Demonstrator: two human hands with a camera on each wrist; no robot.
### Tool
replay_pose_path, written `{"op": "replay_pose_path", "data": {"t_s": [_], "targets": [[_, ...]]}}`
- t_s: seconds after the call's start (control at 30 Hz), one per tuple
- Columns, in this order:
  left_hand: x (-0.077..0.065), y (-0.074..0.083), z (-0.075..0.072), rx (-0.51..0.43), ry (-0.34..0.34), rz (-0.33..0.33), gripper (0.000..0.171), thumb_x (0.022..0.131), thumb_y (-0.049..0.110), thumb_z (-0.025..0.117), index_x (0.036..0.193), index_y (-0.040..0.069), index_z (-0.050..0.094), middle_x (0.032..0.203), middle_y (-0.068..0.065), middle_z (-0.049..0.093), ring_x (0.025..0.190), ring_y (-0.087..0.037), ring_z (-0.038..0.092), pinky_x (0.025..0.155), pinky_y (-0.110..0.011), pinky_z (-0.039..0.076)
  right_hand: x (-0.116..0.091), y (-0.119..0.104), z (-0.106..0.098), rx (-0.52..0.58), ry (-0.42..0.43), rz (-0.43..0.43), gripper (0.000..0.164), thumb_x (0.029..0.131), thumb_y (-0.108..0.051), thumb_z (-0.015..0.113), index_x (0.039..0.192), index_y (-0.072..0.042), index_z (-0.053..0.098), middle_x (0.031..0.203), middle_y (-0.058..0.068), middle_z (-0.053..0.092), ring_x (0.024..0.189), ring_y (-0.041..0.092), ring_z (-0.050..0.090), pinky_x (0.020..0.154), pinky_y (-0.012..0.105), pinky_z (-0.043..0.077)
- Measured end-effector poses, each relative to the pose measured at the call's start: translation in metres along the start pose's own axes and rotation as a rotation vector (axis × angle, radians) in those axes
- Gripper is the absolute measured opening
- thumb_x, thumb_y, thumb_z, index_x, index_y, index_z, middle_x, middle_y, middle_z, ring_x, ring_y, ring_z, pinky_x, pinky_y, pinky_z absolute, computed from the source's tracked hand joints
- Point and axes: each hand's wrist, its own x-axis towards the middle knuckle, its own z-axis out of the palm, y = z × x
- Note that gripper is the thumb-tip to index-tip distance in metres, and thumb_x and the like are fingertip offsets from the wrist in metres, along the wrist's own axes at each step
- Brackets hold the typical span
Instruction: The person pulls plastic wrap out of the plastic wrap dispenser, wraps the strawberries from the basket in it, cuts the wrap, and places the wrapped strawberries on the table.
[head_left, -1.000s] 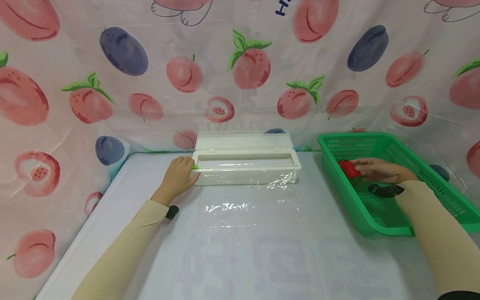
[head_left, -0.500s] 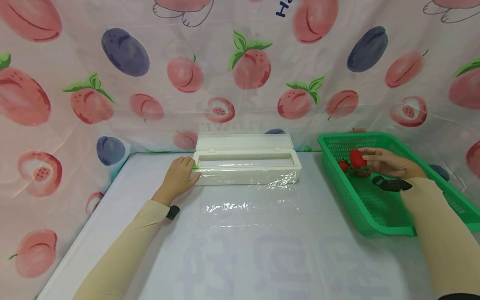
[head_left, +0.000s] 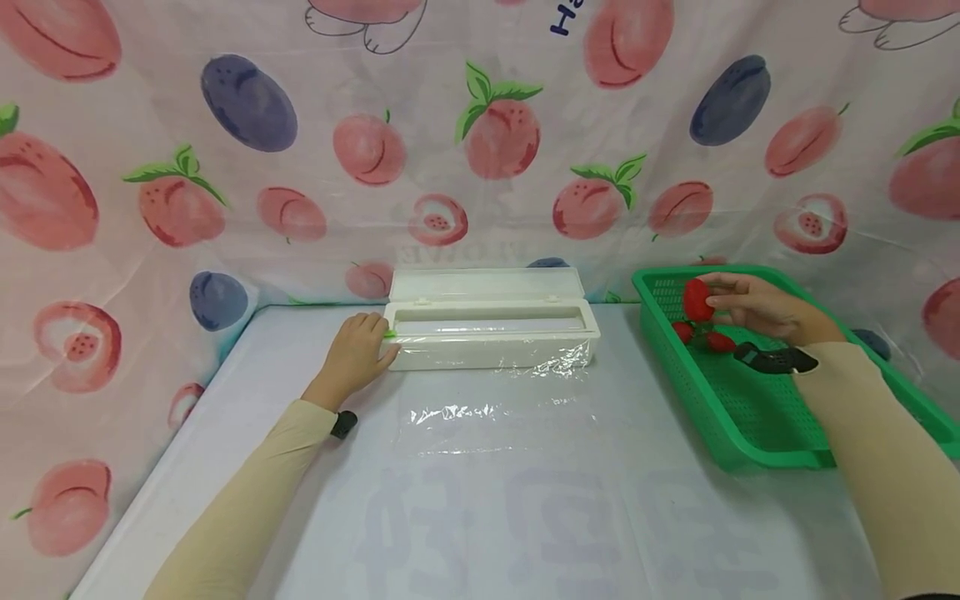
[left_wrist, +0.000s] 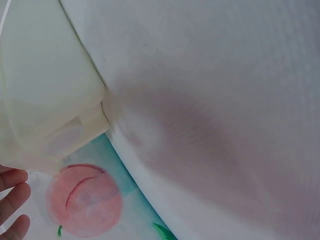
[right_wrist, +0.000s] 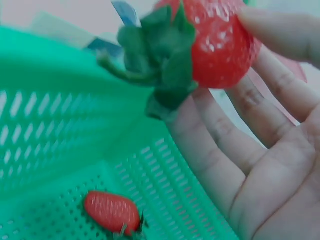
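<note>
In the head view, my right hand (head_left: 765,307) pinches a red strawberry (head_left: 698,300) between thumb and fingers, just above the far left part of a green basket (head_left: 750,457). Its green leaves and stem show in the right wrist view. Two more strawberries, one at the basket's left wall (head_left: 682,332) and one beside it (head_left: 720,342), lie inside. My left hand (head_left: 356,354) grips the left end of a white cling film dispenser (head_left: 487,353), thumb towards its front. Only some fingertips (left_wrist: 19,192) of that hand show in the left wrist view.
The dispenser's clear lid (head_left: 486,284) stands raised at the back. Transparent film (head_left: 495,414) hangs over its front and lies on the white table (head_left: 480,533). A fruit-patterned cloth (head_left: 480,208) borders the table at the back and left.
My right hand has lifted the strawberry from inside the basket to above it, uncovering the two others. My left hand and the dispenser have stayed in place.
</note>
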Motion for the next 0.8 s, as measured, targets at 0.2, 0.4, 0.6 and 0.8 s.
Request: {"op": "replay_pose_path", "data": {"t_s": [0.2, 0.4, 0.6, 0.8], "targets": [[0.0, 0.0, -0.001, -0.003, -0.004, 0.0, 0.029, 0.083, 0.024, 0.067, 0.089, -0.002, 0.055, 0.09, -0.016, 0.058, 0.089, -0.033, 0.055, 0.087, -0.045, 0.045, 0.014, -0.013, 0.021, -0.155, 0.179, 0.069, 0.038, 0.097, 0.004, 0.039, 0.118, -0.022, 0.056, 0.118, -0.019, 0.055, 0.105, 0.0, 0.056, 0.082, 0.024, 0.051], [0.0, -0.002, 0.0, -0.001, -0.001, 0.002, 0.029, 0.084, 0.025, 0.066, 0.089, -0.002, 0.055, 0.09, -0.016, 0.058, 0.089, -0.033, 0.055, 0.087, -0.045, 0.045, 0.035, -0.021, 0.043, -0.227, 0.229, 0.159, 0.034, 0.096, 0.0, 0.043, 0.113, -0.025, 0.057, 0.113, -0.016, 0.06, 0.1, 0.003, 0.06, 0.082, 0.026, 0.053], [0.0, -0.003, 0.002, 0.001, 0.008, 0.005, 0.03, 0.083, 0.026, 0.066, 0.089, -0.002, 0.055, 0.091, -0.016, 0.058, 0.089, -0.034, 0.055, 0.086, -0.045, 0.045, 0.054, -0.021, 0.07, -0.302, 0.232, 0.227, 0.028, 0.095, -0.004, 0.048, 0.11, -0.026, 0.057, 0.108, -0.015, 0.063, 0.097, 0.003, 0.061, 0.083, 0.025, 0.053], [0.001, -0.003, 0.003, -0.006, 0.012, 0.004, 0.03, 0.083, 0.025, 0.066, 0.088, -0.002, 0.054, 0.09, -0.016, 0.057, 0.089, -0.034, 0.055, 0.086, -0.045, 0.044, 0.076, -0.009, 0.094, -0.296, 0.168, 0.263, 0.024, 0.095, -0.004, 0.049, 0.109, -0.021, 0.058, 0.107, -0.01, 0.065, 0.099, 0.008, 0.062, 0.085, 0.029, 0.053]]}}
